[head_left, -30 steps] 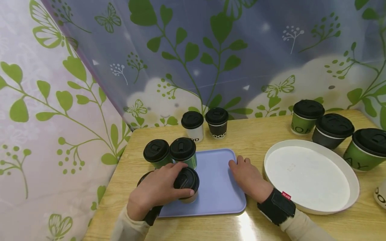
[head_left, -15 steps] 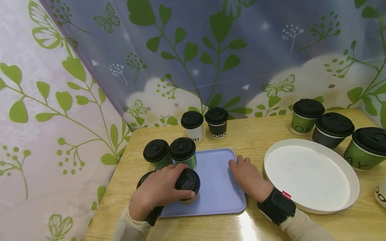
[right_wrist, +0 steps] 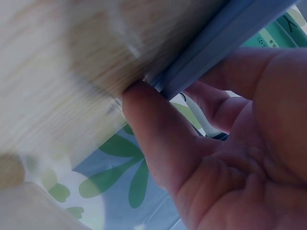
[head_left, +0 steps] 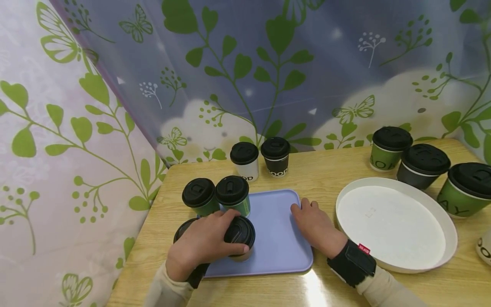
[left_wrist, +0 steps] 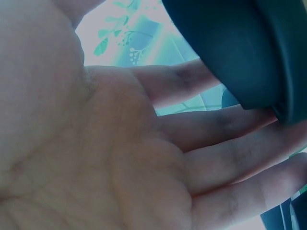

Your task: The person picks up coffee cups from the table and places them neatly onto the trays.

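Observation:
In the head view my left hand (head_left: 203, 243) grips a lidded coffee cup (head_left: 241, 233) from the left, thumb in front and fingers behind. The cup is over the near part of the lavender tray (head_left: 274, 238); its base is partly hidden. In the left wrist view, fingers (left_wrist: 230, 158) touch the cup's black lid (left_wrist: 235, 48). My right hand (head_left: 316, 226) pinches the tray's right edge, and the right wrist view has the tray rim (right_wrist: 201, 52) between thumb and fingers. Two green cups (head_left: 232, 194) stand behind my left hand. Another black lid (head_left: 182, 229) is mostly hidden by that hand.
A round white tray (head_left: 391, 226) lies to the right. Beyond it stand green cups (head_left: 466, 189) and a dark cup (head_left: 422, 166); a white cup (head_left: 484, 247) is cut off by the frame. White (head_left: 245, 160) and black (head_left: 276, 155) cups stand at the back by the patterned curtain.
My left hand and the cup it grips have shifted slightly right and toward me. The right hand has stayed on the tray edge.

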Demonstrator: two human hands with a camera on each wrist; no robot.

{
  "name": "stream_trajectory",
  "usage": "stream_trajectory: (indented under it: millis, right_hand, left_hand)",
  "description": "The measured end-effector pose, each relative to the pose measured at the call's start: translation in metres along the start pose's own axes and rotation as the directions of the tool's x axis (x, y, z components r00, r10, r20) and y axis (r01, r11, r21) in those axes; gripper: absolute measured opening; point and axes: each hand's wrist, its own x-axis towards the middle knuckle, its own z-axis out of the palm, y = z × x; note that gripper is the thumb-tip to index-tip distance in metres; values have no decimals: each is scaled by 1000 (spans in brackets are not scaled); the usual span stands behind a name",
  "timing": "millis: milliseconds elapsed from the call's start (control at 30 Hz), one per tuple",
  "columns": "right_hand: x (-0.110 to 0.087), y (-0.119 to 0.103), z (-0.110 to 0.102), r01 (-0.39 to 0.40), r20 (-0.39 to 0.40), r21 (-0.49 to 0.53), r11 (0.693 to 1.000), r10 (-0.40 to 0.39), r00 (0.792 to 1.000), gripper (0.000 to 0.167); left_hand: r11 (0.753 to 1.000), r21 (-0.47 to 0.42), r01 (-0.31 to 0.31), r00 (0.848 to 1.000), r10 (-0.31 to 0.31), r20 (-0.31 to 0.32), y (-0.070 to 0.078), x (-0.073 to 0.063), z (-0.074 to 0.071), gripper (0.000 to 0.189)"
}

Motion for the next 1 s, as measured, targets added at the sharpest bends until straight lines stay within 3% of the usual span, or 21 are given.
stream_trajectory:
  millis: [467,700,1000]
  right_hand:
    - [1,1,0,-13,47,28,1000,12,999,10]
    - [0,1,0,-4,31,15,1000,4,1000,9]
    - [0,0,-1,-1,13,3,1000,1,1000,6]
  left_hand:
    - [1000,-6,-7,1000,7,0,0,-1,1,73]
    - [1000,-5,-11,1000,11,13,0,0,2,73]
    - [1000,-9,-4,1000,3,-15,0,-3,0,75]
